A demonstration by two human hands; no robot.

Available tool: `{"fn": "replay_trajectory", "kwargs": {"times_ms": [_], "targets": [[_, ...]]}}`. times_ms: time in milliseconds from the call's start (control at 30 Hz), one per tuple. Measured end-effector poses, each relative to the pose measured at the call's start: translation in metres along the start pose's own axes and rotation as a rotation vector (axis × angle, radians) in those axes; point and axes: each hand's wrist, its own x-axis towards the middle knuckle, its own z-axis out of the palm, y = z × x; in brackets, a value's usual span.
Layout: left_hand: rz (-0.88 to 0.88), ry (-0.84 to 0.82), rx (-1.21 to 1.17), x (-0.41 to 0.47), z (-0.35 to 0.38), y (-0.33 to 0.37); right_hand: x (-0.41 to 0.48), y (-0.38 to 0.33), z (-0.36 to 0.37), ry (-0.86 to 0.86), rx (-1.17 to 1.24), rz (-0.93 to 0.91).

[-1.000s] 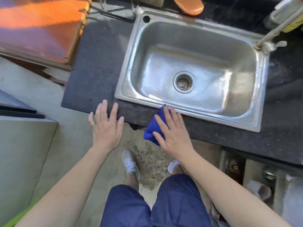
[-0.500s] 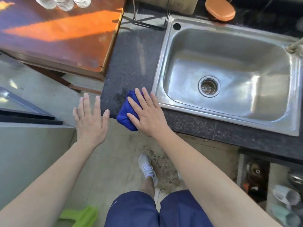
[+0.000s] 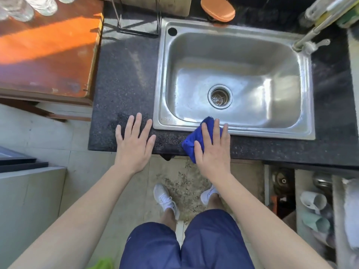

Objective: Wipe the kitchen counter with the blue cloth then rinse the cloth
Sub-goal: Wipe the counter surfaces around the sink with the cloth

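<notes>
Head view, looking straight down.

- Dark speckled counter (image 3: 124, 84) with a steel sink (image 3: 161, 74) set in it; drain (image 3: 220, 96) near the basin's middle, tap (image 3: 310, 43) at the sink's 2 o'clock corner.
- Blue cloth (image 3: 196, 138) bunched at 6 o'clock of the drain. It lies across the sink's near rim and the counter strip in front, its lower corner hanging past the counter edge.
- Right hand (image 3: 211, 152) flat on the cloth, fingers straight and slightly apart, pressing down; no curl round the fabric.
- Left hand (image 3: 134, 146) at 9 o'clock of the right one, wide open, fingers spread over the counter's near edge, holding nothing. Contact with the counter: cannot tell.
- Orange lid (image 3: 217, 8) at 12 o'clock of the sink. Reddish wooden table (image 3: 48, 55) at 9 o'clock of the counter.
</notes>
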Motion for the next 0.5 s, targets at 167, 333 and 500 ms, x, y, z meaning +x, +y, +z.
{"fn": "replay_trajectory", "kwargs": {"times_ms": [167, 333, 500], "targets": [[0.014, 0.0, 0.003, 0.002, -0.006, -0.006, 0.016, -0.061, 0.012, 0.03, 0.083, -0.192], [-0.137, 0.053, -0.025, 0.003, 0.0, 0.027, 0.007, -0.005, 0.004, -0.032, -0.008, -0.357], [-0.03, 0.024, -0.007, 0.012, 0.001, 0.099, -0.022, 0.141, -0.016, -0.054, -0.091, -0.093]]}}
